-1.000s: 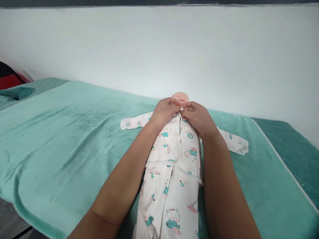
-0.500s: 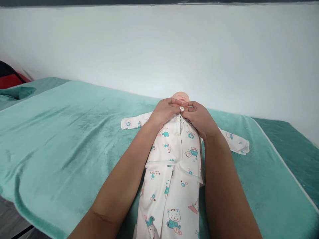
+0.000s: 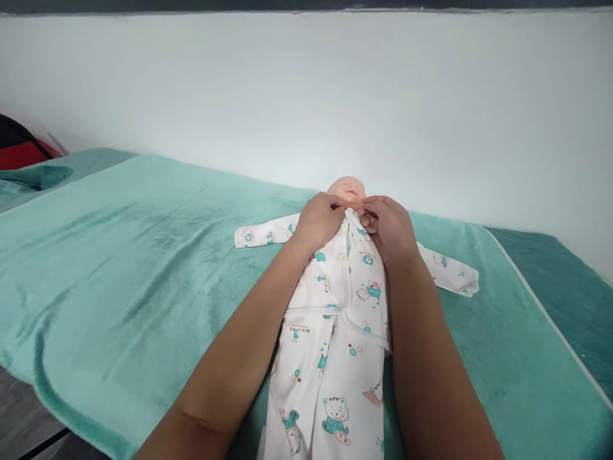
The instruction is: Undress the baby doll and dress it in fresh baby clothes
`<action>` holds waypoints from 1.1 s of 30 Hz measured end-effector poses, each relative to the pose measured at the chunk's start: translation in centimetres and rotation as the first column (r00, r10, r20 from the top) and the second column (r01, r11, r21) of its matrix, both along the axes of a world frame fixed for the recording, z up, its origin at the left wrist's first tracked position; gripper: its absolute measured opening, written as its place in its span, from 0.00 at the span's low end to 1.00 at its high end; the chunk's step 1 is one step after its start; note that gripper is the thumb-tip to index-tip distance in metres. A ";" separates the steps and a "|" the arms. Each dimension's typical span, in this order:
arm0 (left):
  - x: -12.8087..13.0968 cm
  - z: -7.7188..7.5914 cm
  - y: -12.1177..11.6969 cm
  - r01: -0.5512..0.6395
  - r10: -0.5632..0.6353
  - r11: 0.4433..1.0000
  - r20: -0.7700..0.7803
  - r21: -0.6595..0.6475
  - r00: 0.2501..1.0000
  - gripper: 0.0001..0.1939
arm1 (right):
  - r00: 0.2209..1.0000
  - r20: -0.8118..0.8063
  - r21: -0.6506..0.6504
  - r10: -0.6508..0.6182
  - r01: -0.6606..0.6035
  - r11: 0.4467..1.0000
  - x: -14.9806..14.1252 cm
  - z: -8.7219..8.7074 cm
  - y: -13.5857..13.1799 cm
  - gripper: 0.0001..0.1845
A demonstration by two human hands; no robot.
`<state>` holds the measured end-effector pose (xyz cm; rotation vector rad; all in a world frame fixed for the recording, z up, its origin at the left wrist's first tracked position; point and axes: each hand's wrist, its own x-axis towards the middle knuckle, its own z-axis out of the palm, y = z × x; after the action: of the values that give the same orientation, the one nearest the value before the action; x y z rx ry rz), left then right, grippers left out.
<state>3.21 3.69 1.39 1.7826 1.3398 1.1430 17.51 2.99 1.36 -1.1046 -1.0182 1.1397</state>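
A baby doll (image 3: 347,186) lies on its back, its smiling head toward the wall. It wears a white printed shirt (image 3: 330,287) with a button front and light-blue trim, over matching pants (image 3: 306,377). The shirt's sleeves stretch out to both sides. At the neck, my left hand (image 3: 320,218) pinches the left edge of the collar, its fingertips partly hidden under the doll's chin. Across from it, my right hand (image 3: 390,223) is closed on the collar's right side, fingers curled inward. Between my hands the collar's top front shows, its edges meeting.
A light-green plush blanket (image 3: 143,268) with soft folds covers the bed, over a darker green cover (image 3: 550,268) at the right. The white wall (image 3: 306,96) rises behind the doll's head. A red and black object (image 3: 23,153) stands at the far left.
My hands have moved apart from the top of the shirt front, where they were pinching a small pale fastening together. Now they are at the two sides of the collar, and more of the doll's face shows.
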 end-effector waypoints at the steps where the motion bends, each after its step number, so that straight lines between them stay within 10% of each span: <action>1: 0.0 -0.1 -0.1 -0.015 0.016 1.000 -0.026 0.026 1.000 0.11 | 0.999 0.029 0.018 -0.043 0.042 0.999 -0.1 -0.1 0.1 0.08; 10: -0.5 -1.3 -1.0 -0.007 0.056 0.984 -0.269 0.180 0.961 0.22 | 0.830 0.454 0.262 -0.323 0.222 0.939 -0.6 -0.2 -1.3 0.09; 22: -0.7 -1.6 -0.8 0.019 0.047 0.979 -0.313 0.202 0.949 0.20 | 0.619 0.708 0.398 -0.340 0.048 0.916 -0.2 -0.6 -3.1 0.14; 29: -1.2 -1.7 -3.1 0.017 0.015 0.964 -0.118 0.264 0.993 0.14 | 0.792 0.584 0.187 -0.178 0.082 0.979 -0.2 -1.0 -7.7 0.14; 33: -1.7 -1.4 -5.1 0.016 -0.006 0.963 -0.039 0.269 0.999 0.09 | 0.678 0.688 0.257 -0.259 0.106 0.961 -0.7 -1.0 -8.8 0.11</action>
<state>1.49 -1.45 0.02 2.0091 1.2411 1.3441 16.83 -5.80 0.32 -1.4961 -1.5421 0.3922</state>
